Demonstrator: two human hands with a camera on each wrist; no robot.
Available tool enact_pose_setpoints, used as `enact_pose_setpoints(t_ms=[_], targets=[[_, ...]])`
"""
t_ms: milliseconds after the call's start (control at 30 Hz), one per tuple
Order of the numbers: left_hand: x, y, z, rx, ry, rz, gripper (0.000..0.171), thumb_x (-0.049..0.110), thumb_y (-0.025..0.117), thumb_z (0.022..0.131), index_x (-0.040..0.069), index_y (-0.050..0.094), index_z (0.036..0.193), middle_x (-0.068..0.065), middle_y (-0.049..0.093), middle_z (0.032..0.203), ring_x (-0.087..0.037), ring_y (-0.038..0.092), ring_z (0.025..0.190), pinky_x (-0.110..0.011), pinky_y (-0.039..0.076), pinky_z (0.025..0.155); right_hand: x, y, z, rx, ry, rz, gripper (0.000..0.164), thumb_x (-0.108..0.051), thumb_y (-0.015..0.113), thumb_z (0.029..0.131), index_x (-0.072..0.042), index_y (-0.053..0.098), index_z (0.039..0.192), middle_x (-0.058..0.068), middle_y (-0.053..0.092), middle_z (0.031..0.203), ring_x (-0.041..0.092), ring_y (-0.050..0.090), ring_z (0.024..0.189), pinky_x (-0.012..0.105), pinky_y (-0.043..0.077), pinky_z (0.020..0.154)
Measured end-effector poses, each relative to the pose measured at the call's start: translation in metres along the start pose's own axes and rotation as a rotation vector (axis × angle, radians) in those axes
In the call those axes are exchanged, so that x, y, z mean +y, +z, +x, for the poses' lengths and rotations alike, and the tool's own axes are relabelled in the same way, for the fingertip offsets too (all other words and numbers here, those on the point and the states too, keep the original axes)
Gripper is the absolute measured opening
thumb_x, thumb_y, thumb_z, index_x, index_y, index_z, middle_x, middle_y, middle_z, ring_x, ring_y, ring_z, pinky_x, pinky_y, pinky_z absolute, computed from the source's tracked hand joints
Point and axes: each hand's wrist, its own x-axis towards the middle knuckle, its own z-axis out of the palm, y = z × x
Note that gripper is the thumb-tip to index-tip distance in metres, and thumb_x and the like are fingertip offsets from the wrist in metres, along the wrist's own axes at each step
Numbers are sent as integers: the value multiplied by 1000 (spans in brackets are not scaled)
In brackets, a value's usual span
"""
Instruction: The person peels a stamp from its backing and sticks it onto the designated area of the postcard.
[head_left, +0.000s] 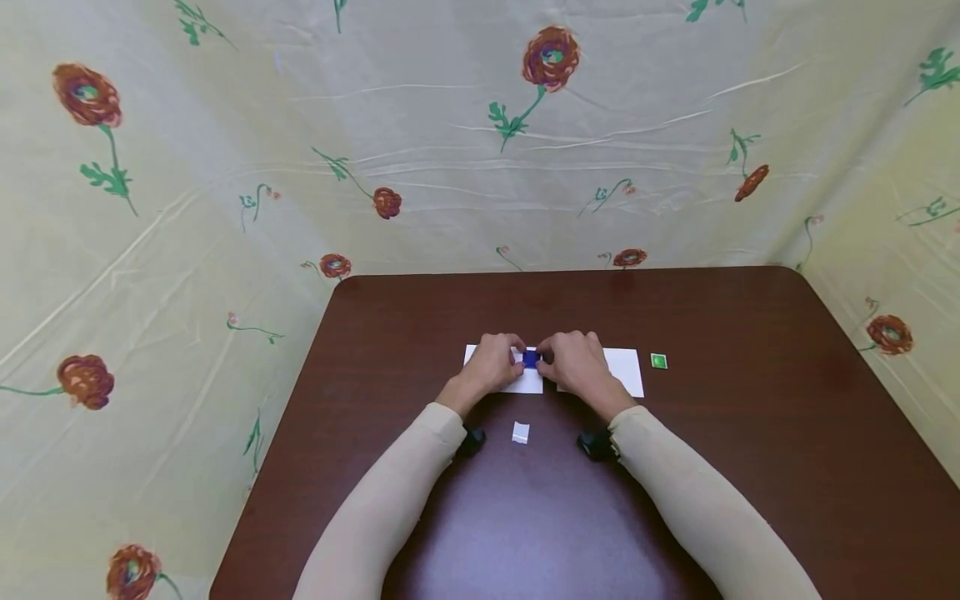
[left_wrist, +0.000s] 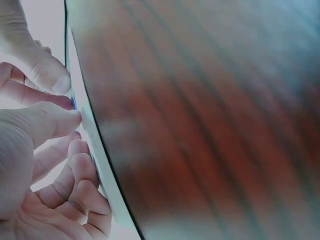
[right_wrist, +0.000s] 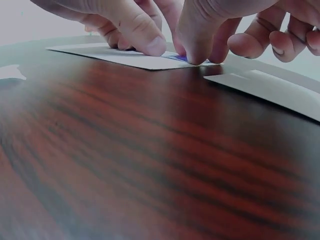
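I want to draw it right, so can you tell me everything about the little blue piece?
The blue piece is small, flat and roughly square. It might be paper or a sticker. It rests on the left white card, near the card's right edge. The left hand holds its left side and the right hand its right, partly hiding it.

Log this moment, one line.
left hand, right hand: both handling blue square | blue square: on left white card | green square: right of right white card | white slip: on table
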Motion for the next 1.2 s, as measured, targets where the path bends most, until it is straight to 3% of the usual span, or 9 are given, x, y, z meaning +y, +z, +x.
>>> enact_pose_setpoints(t_ms=[200, 433, 567, 767, 867, 1200], targets=[[2, -4, 2, -40, -32, -18, 33, 17, 75, 88, 9, 66, 119, -3, 64, 85, -15, 61, 74, -24, 50, 64, -2, -2, 4, -24, -4, -7, 34, -38, 76, 85, -20, 76, 114, 0, 76, 95, 20, 60, 78, 34, 33, 70], [4, -10, -2, -79, -21, 15, 34, 17, 74, 89, 6, 66, 120, -4, 67, 90, -16, 62, 79, -26, 52, 68, -3, -2, 2, -32, -17, 8, 34, -36, 75, 86, -19, 75, 115, 1, 76, 101, 19, 61, 77, 33, 37, 67], [4, -14, -5, -45, -17, 13, 31, 18, 73, 89, 7, 67, 118, -4, 68, 92, -16, 62, 79, -26, 53, 67, -2, -4, -1, -4, -40, 25, 32, -33, 74, 87, -17, 75, 115, 1, 75, 98, 18, 59, 73, 31, 39, 63], [9, -25, -6, 82, 53, 34, 27, 18, 72, 87, 8, 70, 112, -5, 67, 95, -18, 62, 83, -31, 53, 72, 2, -11, -3, 90, -70, 95, 28, -29, 73, 87, -15, 76, 110, -2, 68, 79, 16, 55, 64, 29, 41, 57], [12, -30, -6, 103, 71, 33, 29, 18, 72, 87, 8, 69, 115, -6, 67, 100, -18, 61, 87, -33, 54, 77, 6, -15, -5, 123, -82, 107, 25, -29, 74, 87, -16, 77, 107, -3, 65, 74, 16, 54, 63, 30, 42, 57], [19, -34, -9, 109, 71, 47, 48, 24, 75, 87, 12, 63, 132, -7, 64, 129, -22, 63, 116, -40, 53, 98, 21, -34, -17, 100, -2, 147, 24, -30, 74, 87, -16, 77, 107, 1, 73, 91, 19, 61, 76, 35, 53, 70]])
